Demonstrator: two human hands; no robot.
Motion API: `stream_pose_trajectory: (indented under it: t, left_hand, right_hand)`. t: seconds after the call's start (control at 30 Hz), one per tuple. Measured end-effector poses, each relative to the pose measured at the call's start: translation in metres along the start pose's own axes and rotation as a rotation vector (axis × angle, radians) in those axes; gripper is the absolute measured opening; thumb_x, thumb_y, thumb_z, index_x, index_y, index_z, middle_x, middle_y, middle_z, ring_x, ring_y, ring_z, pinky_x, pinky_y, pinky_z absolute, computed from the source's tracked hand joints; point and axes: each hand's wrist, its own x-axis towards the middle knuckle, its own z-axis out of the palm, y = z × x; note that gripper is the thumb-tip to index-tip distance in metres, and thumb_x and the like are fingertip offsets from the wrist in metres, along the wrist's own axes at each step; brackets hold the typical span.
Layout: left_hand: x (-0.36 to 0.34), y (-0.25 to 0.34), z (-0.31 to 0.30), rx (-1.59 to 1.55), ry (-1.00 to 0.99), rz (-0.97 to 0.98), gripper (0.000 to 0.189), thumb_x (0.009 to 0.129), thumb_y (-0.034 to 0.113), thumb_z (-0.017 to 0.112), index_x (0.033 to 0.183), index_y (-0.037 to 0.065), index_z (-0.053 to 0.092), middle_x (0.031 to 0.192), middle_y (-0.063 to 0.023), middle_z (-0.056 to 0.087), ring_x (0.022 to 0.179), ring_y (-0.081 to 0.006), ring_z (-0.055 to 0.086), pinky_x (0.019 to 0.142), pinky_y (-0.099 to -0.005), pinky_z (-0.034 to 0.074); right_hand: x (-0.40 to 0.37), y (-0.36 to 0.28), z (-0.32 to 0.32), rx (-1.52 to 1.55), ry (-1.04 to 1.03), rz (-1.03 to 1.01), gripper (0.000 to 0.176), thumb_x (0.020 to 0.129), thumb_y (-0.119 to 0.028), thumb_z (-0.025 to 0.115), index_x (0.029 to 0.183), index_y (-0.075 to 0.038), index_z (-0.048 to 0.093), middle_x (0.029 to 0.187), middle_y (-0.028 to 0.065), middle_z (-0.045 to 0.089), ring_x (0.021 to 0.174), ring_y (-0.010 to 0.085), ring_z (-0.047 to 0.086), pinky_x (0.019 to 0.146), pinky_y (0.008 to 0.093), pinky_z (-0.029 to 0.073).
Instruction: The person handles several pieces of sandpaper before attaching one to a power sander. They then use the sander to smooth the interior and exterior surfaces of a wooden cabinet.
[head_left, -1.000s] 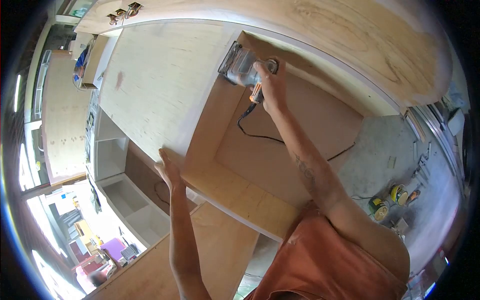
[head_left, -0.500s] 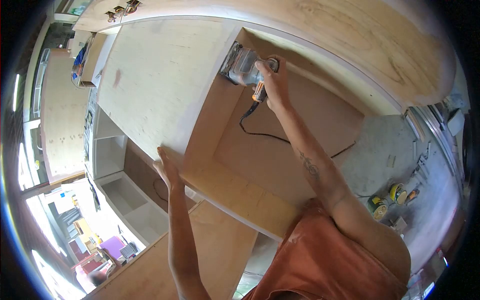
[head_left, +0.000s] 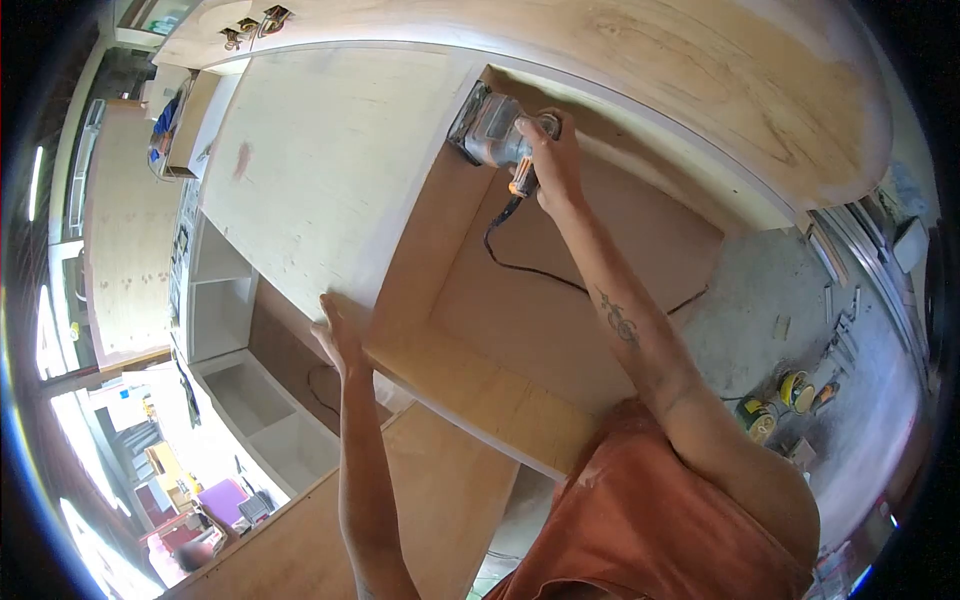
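Observation:
My right hand (head_left: 552, 158) is wrapped around the grip of an electric sander (head_left: 496, 128) with a clear grey body and an orange-and-black handle. The sander's pad sits against the front edge of the cabinet (head_left: 411, 240), at the upper corner of its open compartment. From the handle a black cord (head_left: 520, 265) hangs across the compartment and passes behind my right forearm. My left hand (head_left: 340, 335) holds the lower edge of the pale wooden panel (head_left: 320, 160), one digit lying on its face and the other fingers partly hidden.
A rounded wooden panel (head_left: 720, 90) borders the compartment above. White shelf units (head_left: 245, 390) stand at left, near a plywood board (head_left: 420, 480). Open cans (head_left: 795, 390) and metal strips (head_left: 862, 260) lie on the dusty floor at right.
The view has shifted slightly. The sander stays at the same upper corner of the compartment in my right hand, and my left hand keeps its place on the panel edge.

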Motion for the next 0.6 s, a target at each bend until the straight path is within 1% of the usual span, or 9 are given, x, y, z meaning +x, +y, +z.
stream_pose_trajectory:
  t: [0.07,0.23,0.3,0.33,0.37,0.43,0.5,0.53,0.6]
  left_hand:
    - [-0.003,0.003,0.002,-0.023,-0.008,-0.009,0.075,0.094,0.057,0.052,0.119,-0.013,0.041,0.106,-0.0204,0.056,0.097,-0.0249,0.057,0.086,-0.038,0.048]
    - [-0.01,0.014,0.003,-0.076,-0.046,-0.019,0.071,0.094,0.056,0.053,0.117,-0.011,0.042,0.104,-0.0178,0.055,0.094,-0.023,0.056,0.083,-0.0378,0.048]
    - [-0.007,0.007,-0.003,-0.127,-0.196,0.061,0.067,0.095,0.054,0.053,0.113,-0.009,0.043,0.099,-0.0156,0.053,0.089,-0.0211,0.055,0.077,-0.0375,0.049]
    - [-0.006,0.002,-0.002,-0.132,-0.197,0.062,0.067,0.095,0.054,0.053,0.113,-0.009,0.043,0.099,-0.0156,0.053,0.089,-0.0211,0.055,0.077,-0.0375,0.049]
    - [-0.004,-0.001,0.001,-0.138,-0.135,0.052,0.065,0.095,0.054,0.053,0.11,-0.008,0.043,0.096,-0.0146,0.053,0.086,-0.0201,0.054,0.074,-0.0369,0.049]
    - [-0.005,0.008,0.003,-0.145,-0.072,0.047,0.063,0.095,0.054,0.053,0.108,-0.007,0.044,0.094,-0.0135,0.052,0.083,-0.019,0.053,0.071,-0.0364,0.049]
    - [-0.009,0.013,0.003,-0.021,-0.006,-0.008,0.064,0.094,0.055,0.055,0.108,-0.007,0.043,0.094,-0.0143,0.052,0.083,-0.0193,0.054,0.07,-0.0356,0.049]
    - [-0.008,0.013,0.002,-0.019,-0.004,-0.009,0.064,0.094,0.055,0.055,0.108,-0.007,0.043,0.094,-0.0143,0.052,0.083,-0.0193,0.054,0.07,-0.0356,0.049]
    - [-0.006,0.007,-0.001,-0.091,-0.071,0.042,0.073,0.091,0.06,0.056,0.113,-0.008,0.041,0.094,-0.0148,0.051,0.087,-0.02,0.054,0.077,-0.0375,0.049]
  right_hand:
    - [-0.001,-0.006,0.001,-0.019,0.017,0.073,0.044,0.081,-0.024,0.071,0.115,-0.012,0.045,0.105,0.0097,0.053,0.081,0.0208,0.062,0.054,0.0372,0.056]
    - [-0.003,-0.003,0.0,-0.073,0.002,0.006,0.045,0.082,-0.025,0.071,0.116,-0.012,0.045,0.104,0.0098,0.054,0.081,0.0216,0.062,0.055,0.0378,0.056]
    - [-0.006,-0.001,-0.001,-0.087,-0.012,0.004,0.045,0.082,-0.026,0.071,0.117,-0.012,0.044,0.103,0.0098,0.054,0.081,0.0216,0.062,0.055,0.0376,0.056]
    - [-0.005,-0.002,0.0,-0.057,0.003,0.032,0.046,0.082,-0.026,0.07,0.117,-0.012,0.044,0.103,0.0099,0.054,0.081,0.0217,0.062,0.055,0.0377,0.056]
    - [-0.003,-0.004,0.001,-0.025,0.015,0.057,0.046,0.082,-0.025,0.07,0.117,-0.012,0.044,0.102,0.01,0.054,0.081,0.0218,0.062,0.055,0.0378,0.056]
    - [-0.003,-0.002,0.002,-0.013,0.012,0.042,0.046,0.082,-0.025,0.07,0.117,-0.011,0.043,0.102,0.0102,0.054,0.08,0.0219,0.062,0.054,0.0377,0.056]
    - [0.0,-0.001,0.001,-0.001,0.013,0.038,0.046,0.083,-0.025,0.07,0.117,-0.011,0.043,0.102,0.0104,0.054,0.08,0.0219,0.062,0.054,0.0376,0.056]
    - [0.001,0.0,0.001,-0.02,0.008,0.032,0.046,0.083,-0.025,0.069,0.117,-0.011,0.043,0.102,0.0105,0.054,0.08,0.0219,0.062,0.053,0.0375,0.056]
    - [0.001,0.004,0.002,-0.041,0.0,0.031,0.046,0.083,-0.025,0.069,0.117,-0.011,0.043,0.102,0.0106,0.054,0.079,0.022,0.062,0.052,0.0374,0.055]
